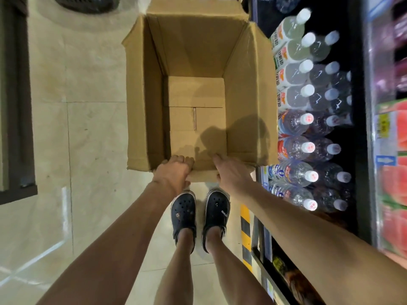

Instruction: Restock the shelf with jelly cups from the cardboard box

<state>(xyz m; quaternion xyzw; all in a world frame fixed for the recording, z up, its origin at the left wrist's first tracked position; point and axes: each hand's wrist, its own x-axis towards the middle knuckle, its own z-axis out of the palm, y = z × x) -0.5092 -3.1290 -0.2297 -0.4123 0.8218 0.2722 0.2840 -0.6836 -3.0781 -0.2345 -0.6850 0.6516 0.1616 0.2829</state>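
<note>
An open cardboard box (242, 95) stands on the floor in front of my feet, flaps up. Its inside shows only bare cardboard; no jelly cups are visible in it. My left hand (174, 172) grips the box's near flap, fingers curled over its edge. My right hand (231, 175) holds the same flap further right, fingers over the top edge and thumb on the outer face. The shelf (361, 137) runs along the right side.
Shrink-wrapped packs of water bottles (308, 119) fill the low shelf right beside the box. Red and pink packaged goods (394, 177) sit on a higher shelf at far right. Tiled floor (88, 128) lies to the left, with a dark frame (17, 106) at the far left. A yellow-black strip (245, 234) marks the shelf base.
</note>
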